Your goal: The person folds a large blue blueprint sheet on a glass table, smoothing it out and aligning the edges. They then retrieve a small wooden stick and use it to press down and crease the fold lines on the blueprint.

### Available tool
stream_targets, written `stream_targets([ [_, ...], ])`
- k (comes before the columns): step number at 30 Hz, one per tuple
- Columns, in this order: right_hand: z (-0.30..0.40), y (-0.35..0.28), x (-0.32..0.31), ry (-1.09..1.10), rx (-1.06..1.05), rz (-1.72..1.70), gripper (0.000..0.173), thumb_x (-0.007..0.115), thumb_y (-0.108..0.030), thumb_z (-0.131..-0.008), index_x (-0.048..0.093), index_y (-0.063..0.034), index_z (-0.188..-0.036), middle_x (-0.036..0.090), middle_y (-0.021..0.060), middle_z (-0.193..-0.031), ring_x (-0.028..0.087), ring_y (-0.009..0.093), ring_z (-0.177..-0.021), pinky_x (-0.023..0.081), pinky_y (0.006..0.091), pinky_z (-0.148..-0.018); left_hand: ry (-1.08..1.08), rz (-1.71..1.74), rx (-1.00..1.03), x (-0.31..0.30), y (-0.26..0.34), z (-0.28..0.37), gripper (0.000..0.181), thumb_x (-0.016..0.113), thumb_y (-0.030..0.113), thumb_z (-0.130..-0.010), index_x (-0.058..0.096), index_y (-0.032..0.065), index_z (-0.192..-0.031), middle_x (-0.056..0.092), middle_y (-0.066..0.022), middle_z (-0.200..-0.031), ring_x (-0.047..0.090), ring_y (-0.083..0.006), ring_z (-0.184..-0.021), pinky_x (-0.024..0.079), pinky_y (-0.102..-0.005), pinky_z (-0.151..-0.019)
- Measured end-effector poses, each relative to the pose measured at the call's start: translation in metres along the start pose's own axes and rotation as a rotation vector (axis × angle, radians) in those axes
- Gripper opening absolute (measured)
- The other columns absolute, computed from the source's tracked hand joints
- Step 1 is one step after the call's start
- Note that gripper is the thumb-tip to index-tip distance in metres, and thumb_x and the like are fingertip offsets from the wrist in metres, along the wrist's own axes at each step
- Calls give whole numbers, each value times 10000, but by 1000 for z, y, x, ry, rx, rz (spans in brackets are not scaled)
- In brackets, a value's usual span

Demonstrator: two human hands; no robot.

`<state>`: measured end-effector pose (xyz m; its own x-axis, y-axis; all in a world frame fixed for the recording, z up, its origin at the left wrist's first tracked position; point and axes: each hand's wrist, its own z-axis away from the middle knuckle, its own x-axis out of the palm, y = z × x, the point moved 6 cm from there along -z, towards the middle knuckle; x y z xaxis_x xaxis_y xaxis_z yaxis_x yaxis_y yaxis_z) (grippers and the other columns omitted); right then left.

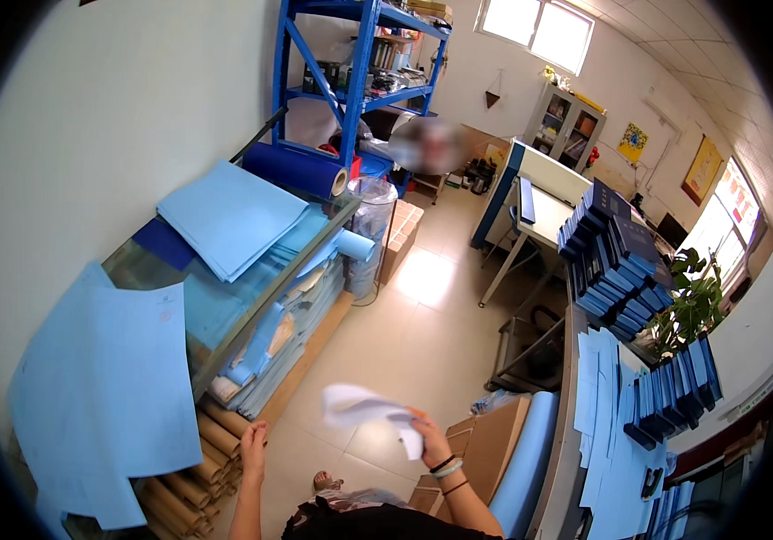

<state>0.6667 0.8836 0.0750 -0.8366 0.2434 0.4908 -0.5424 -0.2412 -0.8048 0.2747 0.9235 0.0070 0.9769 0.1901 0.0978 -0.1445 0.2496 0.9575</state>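
My right hand (432, 439), with bracelets at the wrist, grips a bent white sheet of paper (366, 408), blurred by motion, and something small and orange shows at the fingertips. My left hand (253, 442) is raised beside the cardboard tubes (214, 432), its fingers close together; whether it holds anything cannot be told. To its left, large blue paper sheets (143, 378) drape over the near end of a glass-topped table. Further along that table lie a stack of light blue sheets (234, 209) and a dark blue roll (292, 169).
Stacked folded papers (292, 351) fill the space under the glass top. A transparent waste bin (367, 223) stands beyond it. On the right, a bench holds blue sheets (602, 405) and dark blue binders (619, 263). A blue roll (528, 466) and cardboard (487, 445) lean below.
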Motion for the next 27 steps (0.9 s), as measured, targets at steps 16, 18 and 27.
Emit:
stream_targets([
  [16, -370, -126, -41, 324, -119, -217, 106, 502, -88, -868, 494, -102, -973, 579, 51, -787, 576, 177, -685, 527, 346, -616, 289, -269, 246, 29, 80, -198, 223, 521, 124, -911, 553, 25, -1109, 589, -83, -1104, 565, -178, -964, 442, -282, -834],
  [18, -435, -161, -16, 278, -152, -147, 103, 505, -91, -870, 499, -97, -973, 581, 44, -802, 581, 176, -697, 532, 343, -607, 426, -519, 217, 35, 119, -200, 237, 527, 122, -904, 555, 25, -1118, 572, -114, -1155, 557, -220, -1024, 432, -322, -883],
  [27, -710, -300, 93, -67, -186, 48, 286, 524, -97, -860, 498, -50, -1141, 586, 51, -876, 589, 174, -750, 547, 332, -633, 548, -1280, -127, 61, 87, -298, 819, 619, 383, -829, 190, 29, -1430, 72, -245, -1487, 106, -457, -1353, 193, -534, -1074],
])
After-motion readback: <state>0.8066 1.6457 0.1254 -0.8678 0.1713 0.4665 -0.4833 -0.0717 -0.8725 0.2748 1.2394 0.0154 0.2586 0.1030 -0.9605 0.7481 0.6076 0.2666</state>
